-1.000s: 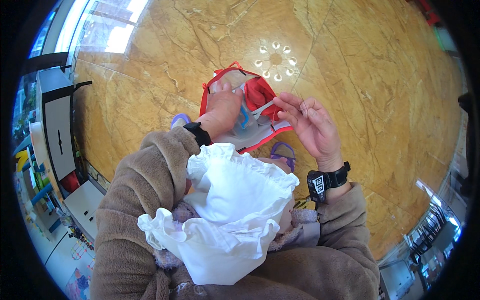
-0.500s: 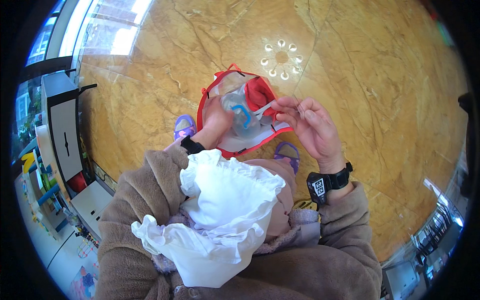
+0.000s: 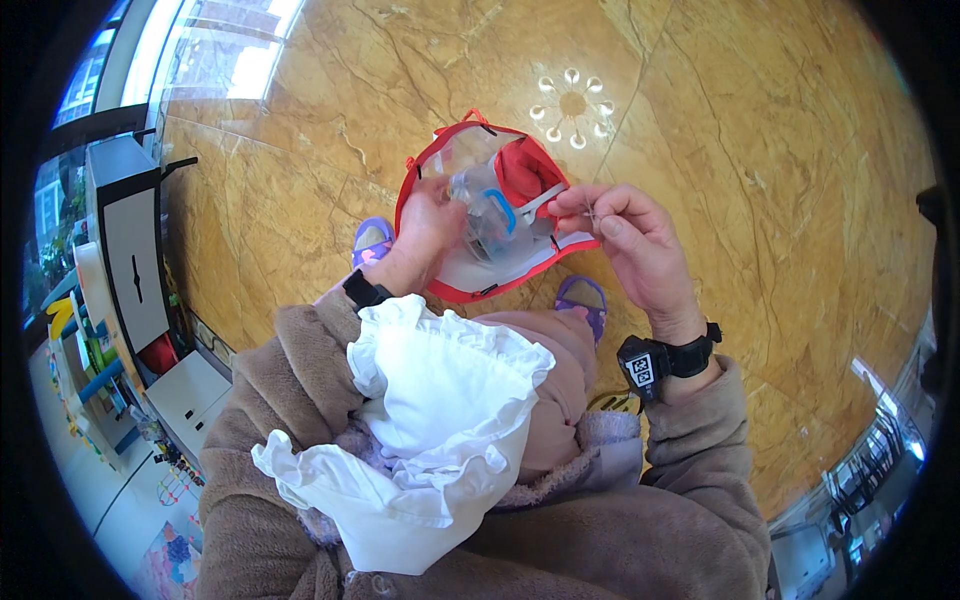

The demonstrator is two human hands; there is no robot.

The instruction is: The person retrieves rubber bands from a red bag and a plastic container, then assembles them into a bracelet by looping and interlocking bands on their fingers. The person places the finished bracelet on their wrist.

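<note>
A red-rimmed bag (image 3: 470, 294) with a pale lining gapes open in front of me. My left hand (image 3: 428, 228) reaches into it, fingers curled round a clear plastic bottle (image 3: 485, 222) with a blue handle (image 3: 502, 210). Beside the bottle lies a bunched red cloth-like thing (image 3: 525, 172), and a white strip (image 3: 542, 200) slants toward the bag's right edge. At that edge my right hand (image 3: 632, 238) is closed in a pinch. Something thin and clear shows between its fingertips, too small to name.
White frilled cloth (image 3: 450, 370) covers my lap. My feet in purple sandals (image 3: 582, 300) stand either side of the bag on the glossy tan floor (image 3: 760, 200). A white cabinet (image 3: 135, 270) and shelves of colourful things stand at left; dark-framed furniture (image 3: 865, 480) is at far right.
The bottle has turned and tipped in the bag, so its neck now shows beside my left hand. My right hand has shifted slightly right, still pinched.
</note>
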